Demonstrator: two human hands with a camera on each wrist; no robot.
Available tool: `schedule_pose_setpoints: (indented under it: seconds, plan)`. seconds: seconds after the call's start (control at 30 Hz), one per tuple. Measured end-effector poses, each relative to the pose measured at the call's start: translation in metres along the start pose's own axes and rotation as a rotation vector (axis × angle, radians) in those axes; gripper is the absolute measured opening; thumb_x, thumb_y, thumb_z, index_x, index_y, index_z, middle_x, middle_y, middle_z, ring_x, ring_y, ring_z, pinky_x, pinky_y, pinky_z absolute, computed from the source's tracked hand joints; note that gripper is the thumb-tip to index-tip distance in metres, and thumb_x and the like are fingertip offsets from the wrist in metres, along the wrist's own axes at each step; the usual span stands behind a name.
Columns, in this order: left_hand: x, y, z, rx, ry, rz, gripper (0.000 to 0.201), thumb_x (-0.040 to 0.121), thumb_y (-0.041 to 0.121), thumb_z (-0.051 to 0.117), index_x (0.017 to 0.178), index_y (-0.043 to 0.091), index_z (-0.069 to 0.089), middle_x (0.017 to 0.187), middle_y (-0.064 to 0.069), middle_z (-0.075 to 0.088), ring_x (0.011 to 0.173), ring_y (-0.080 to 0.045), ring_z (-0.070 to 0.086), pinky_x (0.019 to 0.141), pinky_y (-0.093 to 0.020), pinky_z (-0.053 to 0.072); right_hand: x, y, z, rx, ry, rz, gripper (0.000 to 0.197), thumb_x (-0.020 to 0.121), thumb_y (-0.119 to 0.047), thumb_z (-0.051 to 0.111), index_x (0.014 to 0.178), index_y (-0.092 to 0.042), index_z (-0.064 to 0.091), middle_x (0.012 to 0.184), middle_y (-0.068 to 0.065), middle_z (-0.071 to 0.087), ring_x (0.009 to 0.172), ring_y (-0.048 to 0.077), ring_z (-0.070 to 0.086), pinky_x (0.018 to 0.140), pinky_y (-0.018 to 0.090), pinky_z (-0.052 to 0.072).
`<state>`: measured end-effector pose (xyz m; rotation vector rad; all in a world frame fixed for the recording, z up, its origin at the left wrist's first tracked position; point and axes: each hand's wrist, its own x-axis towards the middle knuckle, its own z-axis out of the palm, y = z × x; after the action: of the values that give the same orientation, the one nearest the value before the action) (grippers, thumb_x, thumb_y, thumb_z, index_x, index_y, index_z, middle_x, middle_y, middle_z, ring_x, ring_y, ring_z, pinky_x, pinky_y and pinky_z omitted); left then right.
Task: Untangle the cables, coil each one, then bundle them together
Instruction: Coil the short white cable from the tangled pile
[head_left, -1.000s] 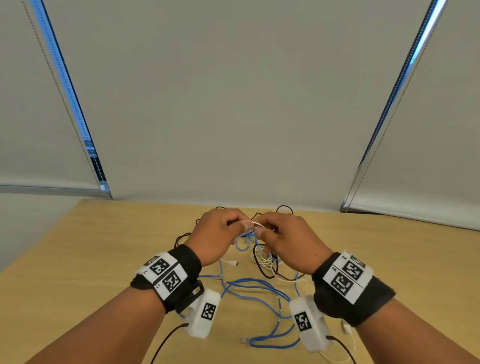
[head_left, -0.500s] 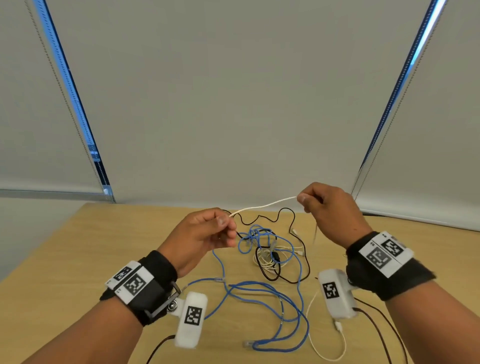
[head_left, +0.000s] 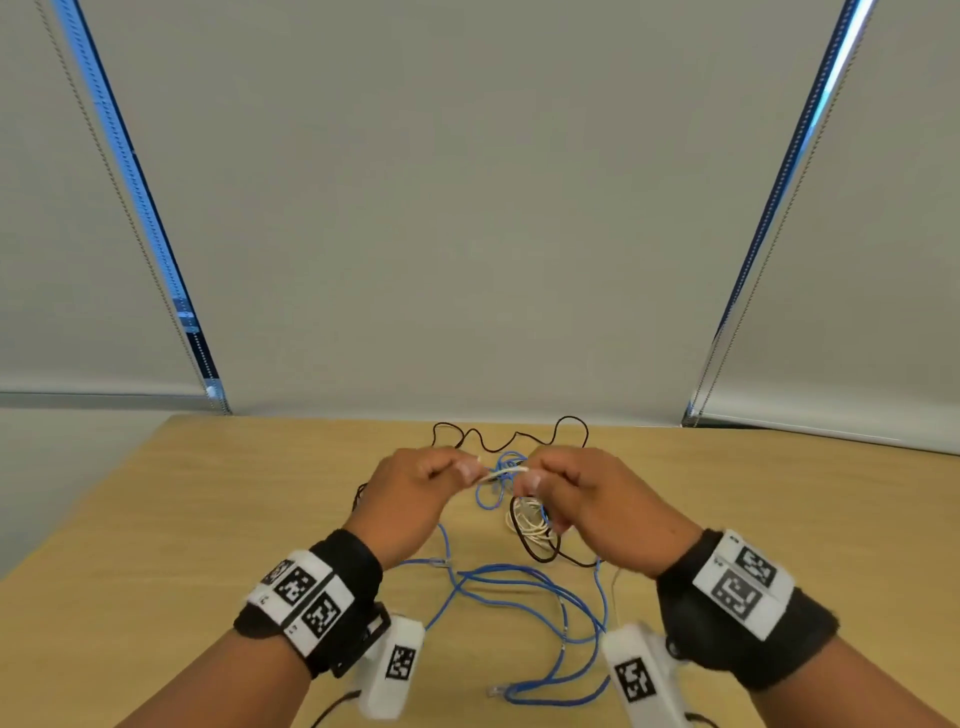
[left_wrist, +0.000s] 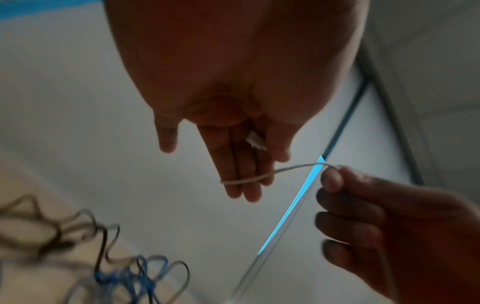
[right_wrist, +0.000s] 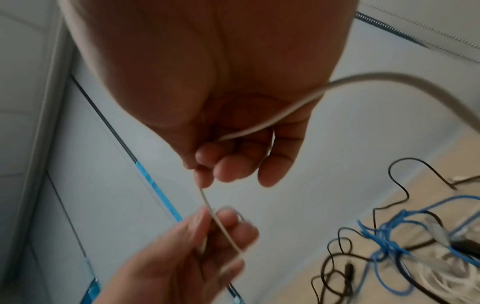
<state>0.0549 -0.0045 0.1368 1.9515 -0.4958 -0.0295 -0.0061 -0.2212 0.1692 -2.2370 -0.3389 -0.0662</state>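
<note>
A thin white cable (head_left: 506, 471) runs in a short span between my two hands above the tangle. My left hand (head_left: 467, 470) holds it; in the left wrist view the white cable (left_wrist: 246, 181) lies across the fingers and its plug (left_wrist: 255, 142) sits under the thumb. My right hand (head_left: 530, 480) pinches the same cable, which passes through its palm (right_wrist: 259, 123). Below, a blue cable (head_left: 519, 587), a black cable (head_left: 519, 439) and the white cable's loose loops (head_left: 527, 525) lie knotted together on the wooden table (head_left: 208, 519).
The blue cable's clear plug (head_left: 493, 691) lies near the table's front. Grey window blinds (head_left: 467, 208) hang just behind the table's far edge. Bare wood lies to the left and right of the tangle.
Half a second ago my right hand was raised out to the right with the white cable stretched taut. It has come back down beside my left hand, leaving a short span between them.
</note>
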Motion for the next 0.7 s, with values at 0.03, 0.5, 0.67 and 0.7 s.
schedule_pose_setpoints:
  seconds: [0.03,0.5,0.67,0.7]
  plan:
    - [-0.005,-0.002,0.004,-0.043,-0.080,0.005,0.027,0.101,0.024,0.059,0.086,0.024,0.081,0.096,0.011,0.079,0.101,-0.001,0.070,0.090,-0.027,0.047,0.004,-0.001,-0.007,0.008,0.051,-0.007,0.023,0.100,-0.029,0.051,0.085,-0.030,0.068,0.061,-0.008,0.058,0.058,0.008,0.061,0.064,0.038,0.055]
    - [-0.004,0.023,0.006,-1.051,0.262,-0.039,0.024,0.088,0.025,0.062,0.100,0.007,0.072,0.100,-0.012,0.077,0.104,-0.025,0.074,0.088,-0.031,0.053,-0.004,0.010,0.037,0.355,0.028,0.136,0.018,0.101,-0.020,0.057,0.098,-0.027,0.074,0.065,0.001,0.062,0.058,0.017,0.062,0.059,0.028,0.049]
    - [-0.001,0.013,-0.004,-0.285,0.340,0.037,0.021,0.101,0.020,0.058,0.097,0.029,0.077,0.101,0.011,0.079,0.104,-0.002,0.070,0.097,-0.030,0.050,-0.010,-0.004,0.031,0.173,-0.069,0.054,0.014,0.100,-0.024,0.059,0.095,-0.025,0.072,0.066,-0.008,0.057,0.057,0.001,0.053,0.058,0.021,0.049]
    - [-0.003,0.010,-0.003,-0.168,0.273,0.038,0.024,0.101,0.023,0.058,0.094,0.036,0.077,0.100,0.016,0.078,0.103,0.002,0.069,0.098,-0.032,0.051,-0.008,-0.009,0.024,0.124,-0.048,0.014,0.015,0.100,-0.026,0.059,0.090,-0.025,0.071,0.065,-0.011,0.056,0.057,0.000,0.051,0.058,0.020,0.047]
